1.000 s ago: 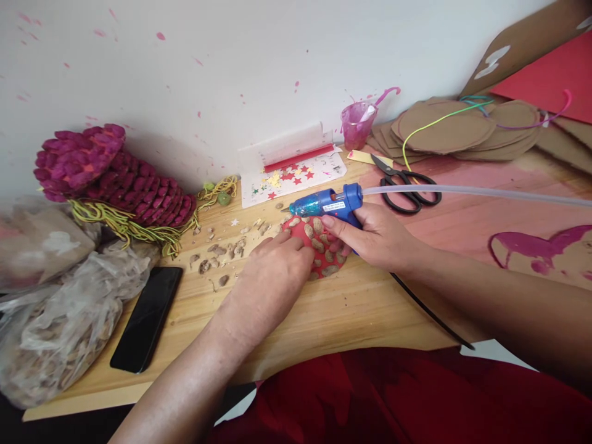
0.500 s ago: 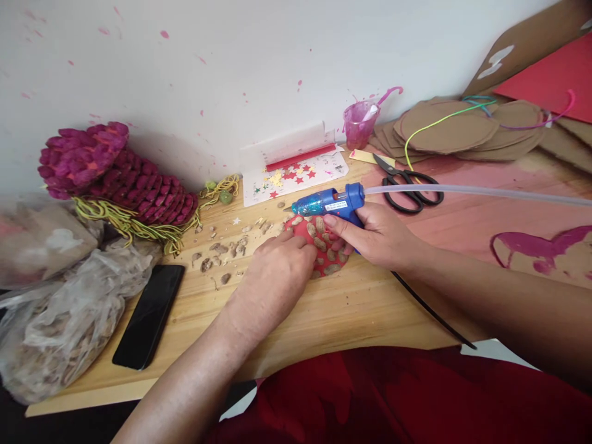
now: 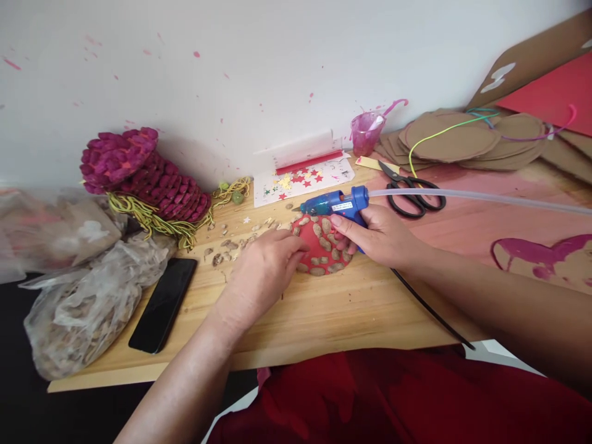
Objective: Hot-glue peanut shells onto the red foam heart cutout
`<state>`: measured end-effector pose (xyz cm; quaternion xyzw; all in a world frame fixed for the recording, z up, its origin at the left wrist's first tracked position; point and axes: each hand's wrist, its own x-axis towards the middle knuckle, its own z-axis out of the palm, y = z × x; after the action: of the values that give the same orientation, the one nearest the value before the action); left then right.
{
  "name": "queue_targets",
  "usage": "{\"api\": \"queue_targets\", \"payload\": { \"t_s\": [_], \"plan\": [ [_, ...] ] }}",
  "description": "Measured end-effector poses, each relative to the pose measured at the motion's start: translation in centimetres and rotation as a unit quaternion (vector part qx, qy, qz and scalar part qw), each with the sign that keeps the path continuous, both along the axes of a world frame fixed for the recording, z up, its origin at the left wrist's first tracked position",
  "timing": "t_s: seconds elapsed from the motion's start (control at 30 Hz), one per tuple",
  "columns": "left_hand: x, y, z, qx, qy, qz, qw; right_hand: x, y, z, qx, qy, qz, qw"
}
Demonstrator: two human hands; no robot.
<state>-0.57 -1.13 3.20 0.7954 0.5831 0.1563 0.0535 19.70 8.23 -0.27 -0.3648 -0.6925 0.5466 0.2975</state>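
Note:
My right hand (image 3: 377, 237) is wrapped round the handle of a blue hot glue gun (image 3: 330, 203), its nozzle aimed left. A clear glue stick (image 3: 416, 192) runs out of its back. Beneath the gun lies a round red disc (image 3: 311, 248) with peanut shells (image 3: 325, 243) stuck over it, some in a ring along its rim. At the disc's left edge is my left hand (image 3: 263, 265), its fingers curled together; what they hold, if anything, is hidden. Loose peanut shells (image 3: 224, 253) lie scattered on the wooden table (image 3: 296, 320) beyond that hand.
Black-handled scissors (image 3: 411, 194), a pink-stained cup (image 3: 367, 132) and stacked cardboard discs (image 3: 453, 135) are at the back right. To the left are a phone (image 3: 161, 305), a plastic bag of shells (image 3: 92, 308) and a magenta shell-covered piece (image 3: 148, 169). Star stickers (image 3: 300, 179) lie behind the gun.
My left hand has drawn back left from the disc, uncovering more of its shells. My right hand still holds the glue gun over the disc. The camera view has shifted slightly.

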Motion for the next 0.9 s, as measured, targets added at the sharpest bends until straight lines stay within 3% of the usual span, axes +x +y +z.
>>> {"api": "queue_targets", "payload": {
  "t_s": [0.13,0.3,0.67,0.9],
  "plan": [
    [0.7,-0.4,-1.3,-0.015,-0.037,0.000,0.999,0.1,0.0,0.1,0.014,-0.005,0.002,1.000],
    [1.5,-0.7,-2.7,0.022,-0.041,0.011,0.999,0.2,0.2,-0.2,0.039,-0.008,-0.002,0.999],
    [2.3,-1.0,-3.5,0.050,0.013,0.031,0.998,0.2,0.0,0.3,-0.006,-0.021,-0.001,1.000],
    [2.8,-1.0,-3.6,0.066,0.079,0.019,0.995,0.2,0.3,-0.1,0.014,-0.029,-0.007,0.999]
  ]
}}
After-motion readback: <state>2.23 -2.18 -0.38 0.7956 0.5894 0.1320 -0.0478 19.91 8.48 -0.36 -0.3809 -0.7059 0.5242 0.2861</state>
